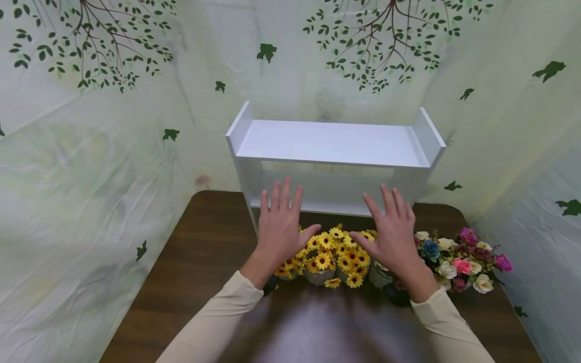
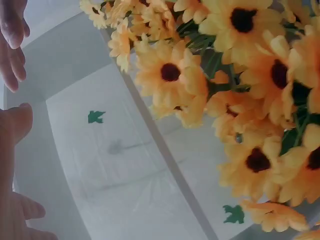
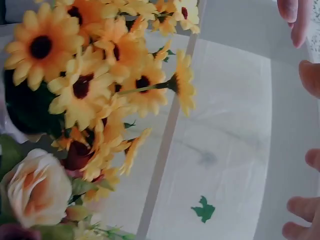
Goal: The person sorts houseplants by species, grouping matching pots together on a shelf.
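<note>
- Fingers (image 1: 280, 194) of your left hand (image 1: 279, 227) are spread flat, holding nothing.
- Fingers of your right hand (image 1: 392, 232) likewise.
- Yellow artificial sunflower bunches (image 1: 333, 254) sit beneath both palms; white 2-tier wooden shelf (image 1: 333, 146) stands just beyond your fingertips.

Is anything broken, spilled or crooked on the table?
Nothing stands out. The white shelf stands straight and whole, the yellow flowers and the mixed roses sit in tidy bunches in front of it, and nothing is spilled on the brown table.
</note>
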Demonstrator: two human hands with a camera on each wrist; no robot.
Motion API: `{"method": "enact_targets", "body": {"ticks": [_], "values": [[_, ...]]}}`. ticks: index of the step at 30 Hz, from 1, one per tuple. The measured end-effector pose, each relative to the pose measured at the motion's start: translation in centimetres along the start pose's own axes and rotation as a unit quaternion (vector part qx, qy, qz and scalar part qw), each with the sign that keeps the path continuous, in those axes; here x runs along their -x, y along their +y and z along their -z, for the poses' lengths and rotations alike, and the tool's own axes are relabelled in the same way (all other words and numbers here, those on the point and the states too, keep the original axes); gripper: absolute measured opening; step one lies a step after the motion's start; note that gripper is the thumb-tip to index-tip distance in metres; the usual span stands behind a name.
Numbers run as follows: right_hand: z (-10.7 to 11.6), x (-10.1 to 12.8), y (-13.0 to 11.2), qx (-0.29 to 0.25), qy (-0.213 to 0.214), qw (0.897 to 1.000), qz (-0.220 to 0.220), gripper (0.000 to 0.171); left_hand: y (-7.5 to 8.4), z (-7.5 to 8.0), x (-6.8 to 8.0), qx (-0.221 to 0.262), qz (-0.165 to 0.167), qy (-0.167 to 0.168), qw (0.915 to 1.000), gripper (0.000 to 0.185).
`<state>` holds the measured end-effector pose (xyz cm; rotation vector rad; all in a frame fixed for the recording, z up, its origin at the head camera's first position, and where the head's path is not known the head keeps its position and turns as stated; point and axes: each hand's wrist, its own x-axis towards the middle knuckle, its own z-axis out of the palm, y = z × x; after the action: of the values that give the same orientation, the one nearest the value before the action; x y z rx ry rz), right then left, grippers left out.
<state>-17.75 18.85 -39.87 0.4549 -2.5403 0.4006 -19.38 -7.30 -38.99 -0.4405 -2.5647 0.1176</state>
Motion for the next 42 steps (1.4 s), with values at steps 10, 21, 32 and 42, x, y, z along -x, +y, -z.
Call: {"method": "enact_targets", "body": {"ticks": [10,21,32,42], "values": [[1.9,4.4,4.3,-0.129,0.136,0.982,-0.001,0.039,-3.2,-0.8,2.3,0.193,-0.097,0.119,0.9691,0.043],[5.3,12.5,11.7,-0.089,0.228,0.96,-0.134,0.013,-10.8,0.1,0.4,0.347,0.137,0.147,0.9161,0.028],[5.1,17.8,15.0,-0.004,0.171,0.944,-0.281,0.01,-13.5,0.6,-3.4,0.42,0.255,0.005,0.871,0.067],[2.6,18.9,18.2,-0.069,-0.116,0.833,-0.536,0.042,-14.0,-0.4,-5.3,0.467,0.252,-0.046,0.8464,0.055]]}}
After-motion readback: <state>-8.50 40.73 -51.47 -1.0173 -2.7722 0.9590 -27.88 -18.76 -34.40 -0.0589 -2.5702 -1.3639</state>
